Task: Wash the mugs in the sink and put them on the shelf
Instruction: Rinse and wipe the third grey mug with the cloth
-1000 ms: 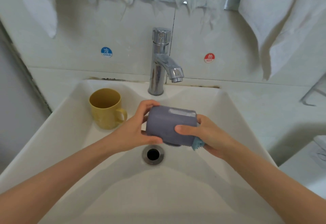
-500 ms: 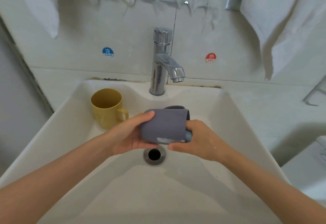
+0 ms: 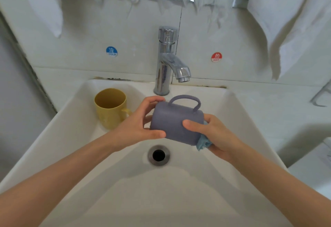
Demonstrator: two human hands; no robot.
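Note:
A purple-grey mug lies on its side in the air over the white sink, handle pointing up and away from me. My left hand grips its closed bottom end, fingers over the top and thumb in front. My right hand holds the mug's open end, thumb on its side, with a light blue cloth pressed at the rim and sticking out below. A yellow mug stands upright in the sink's back left, apart from both hands.
A chrome faucet rises behind the mug, no water running. The drain sits just below the hands. Blue cold and red hot stickers mark the wall. White towels hang at the upper right and left.
The purple mug has turned in my hands so its handle now points up. The blue cloth shows again below the rim at my right hand.

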